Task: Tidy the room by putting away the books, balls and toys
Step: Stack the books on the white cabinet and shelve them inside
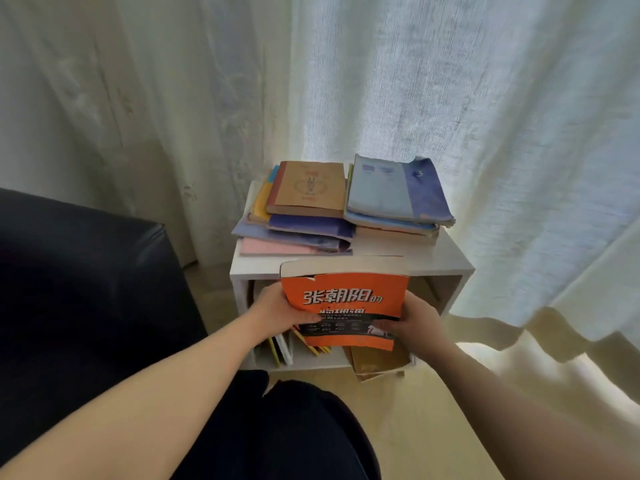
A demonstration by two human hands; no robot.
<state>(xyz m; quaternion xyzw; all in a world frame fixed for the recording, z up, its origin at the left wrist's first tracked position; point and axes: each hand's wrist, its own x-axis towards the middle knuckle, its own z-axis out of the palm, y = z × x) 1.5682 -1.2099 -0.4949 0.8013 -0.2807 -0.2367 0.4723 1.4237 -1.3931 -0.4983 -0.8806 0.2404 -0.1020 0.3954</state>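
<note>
Before the white shelf (446, 258), left hand (277, 306) and right hand (419, 322) grip the orange book (346, 289), blocking its opening

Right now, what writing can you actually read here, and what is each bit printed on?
"张朝阳的": large white characters on the orange book.
"3": on the blue book, upper right of its cover.
Orange book's second title line and the small print on its black band: too blurred to read.
Brown book: the cover emblem and text are too blurred to read.

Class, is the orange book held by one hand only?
No, the left hand and right hand both grip the orange book.
</note>
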